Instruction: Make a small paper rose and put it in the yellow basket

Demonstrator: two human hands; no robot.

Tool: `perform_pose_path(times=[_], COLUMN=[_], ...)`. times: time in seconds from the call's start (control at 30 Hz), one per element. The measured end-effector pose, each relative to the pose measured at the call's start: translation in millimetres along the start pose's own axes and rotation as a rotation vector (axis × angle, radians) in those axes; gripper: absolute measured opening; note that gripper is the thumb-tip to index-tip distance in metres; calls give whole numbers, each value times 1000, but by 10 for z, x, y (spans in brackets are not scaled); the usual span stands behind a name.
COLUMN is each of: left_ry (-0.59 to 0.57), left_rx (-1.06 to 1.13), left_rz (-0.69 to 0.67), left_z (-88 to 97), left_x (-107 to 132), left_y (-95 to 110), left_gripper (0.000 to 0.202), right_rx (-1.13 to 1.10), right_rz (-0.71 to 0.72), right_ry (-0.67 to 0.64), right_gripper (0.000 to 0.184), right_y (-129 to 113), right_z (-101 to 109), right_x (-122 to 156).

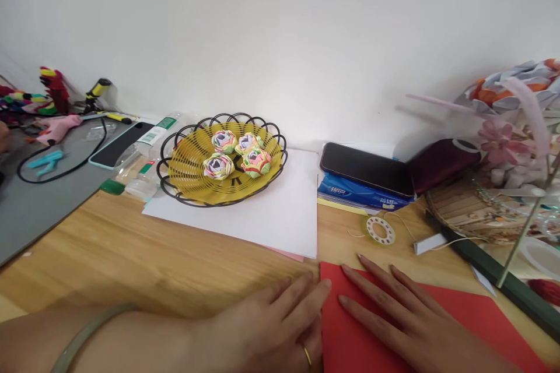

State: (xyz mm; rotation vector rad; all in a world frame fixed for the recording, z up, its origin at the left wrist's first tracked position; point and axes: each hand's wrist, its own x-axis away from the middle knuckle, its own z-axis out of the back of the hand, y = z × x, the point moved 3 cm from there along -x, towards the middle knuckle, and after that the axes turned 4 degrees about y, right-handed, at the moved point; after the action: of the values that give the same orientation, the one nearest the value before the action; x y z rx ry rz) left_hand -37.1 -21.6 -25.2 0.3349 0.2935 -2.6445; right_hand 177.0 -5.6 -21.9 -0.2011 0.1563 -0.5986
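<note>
A sheet of red paper [470, 306] lies on the wooden table at the bottom right. My right hand [415, 317] rests flat on it, palm down, with the fingers stretched and spread. At the paper's left edge, my left hand [266, 317] has its fingers bent and closed on the border. One of its lower fingers wears a gold ring and curls beneath the others. A pale bangle [90, 335] circles the left wrist. The bottom of the picture cuts off part of both hands and of the paper.
A yellow woven basket [192, 178] holding several paper flowers [219, 166] stands on white sheets [280, 218]. A black phone [367, 169] lies on a blue packet [345, 188], behind a tape roll [380, 230]. Plastic bottles [149, 140] and a pink glue gun [59, 126] are left; decorations [503, 140] crowd the right.
</note>
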Motion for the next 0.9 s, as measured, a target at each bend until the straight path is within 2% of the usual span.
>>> perform_pose_path(times=[0.17, 0.3, 0.5, 0.73, 0.9], left_ry=[-10, -23, -20, 4, 39], left_rx=[9, 3, -44, -63, -95], left_rz=[0, -4, -11, -23, -23], left_z=[-11, 1, 48, 91, 108], left_x=[0, -7, -25, -58, -64], left_y=[12, 5, -25, -60, -69], left_gripper=[34, 30, 26, 18, 14], right_rx=[-60, -40, 49, 43, 37], right_rz=[2, 2, 74, 49, 37], right_ry=[66, 15, -31, 0, -4], right_gripper=[81, 82, 90, 75, 74], right_y=[89, 103, 88, 89, 94], right_z=[-132, -183, -148, -93, -83], right_x=[110, 134, 73, 21, 27])
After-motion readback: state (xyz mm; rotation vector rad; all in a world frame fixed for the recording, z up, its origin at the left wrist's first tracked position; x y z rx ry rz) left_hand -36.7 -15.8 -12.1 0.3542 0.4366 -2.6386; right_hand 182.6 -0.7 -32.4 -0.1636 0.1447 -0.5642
